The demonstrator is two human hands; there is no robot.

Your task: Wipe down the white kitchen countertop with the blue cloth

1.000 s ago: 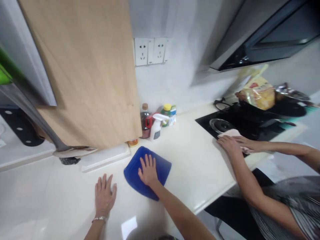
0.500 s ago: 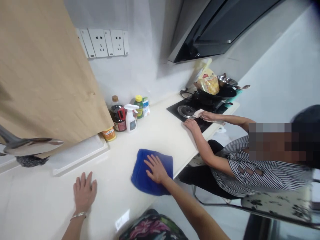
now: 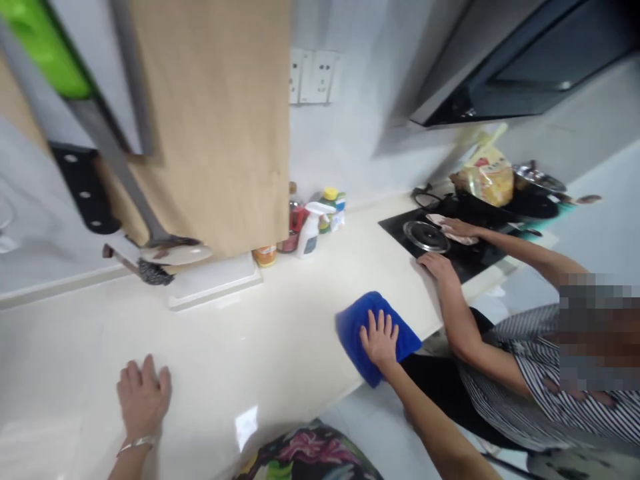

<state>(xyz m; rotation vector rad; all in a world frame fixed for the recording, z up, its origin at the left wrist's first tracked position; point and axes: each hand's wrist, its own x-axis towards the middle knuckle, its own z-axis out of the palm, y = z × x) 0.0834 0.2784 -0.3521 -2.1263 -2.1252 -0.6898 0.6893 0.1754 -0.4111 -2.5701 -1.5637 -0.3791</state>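
Pressing blue cloth [image 3: 353, 328], spray bottle [image 3: 307, 233], label [image 3: 311, 245] illegible

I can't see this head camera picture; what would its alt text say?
A right hand presses a blue cloth flat on a pale counter, the left hand resting bare; another person's hand holds a pale cloth on the stove.

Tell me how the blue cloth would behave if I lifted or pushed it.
The blue cloth would probably flop when lifted, as it looks thin and soft. Under the flat right hand, it should slide easily over the smooth, glossy counter.
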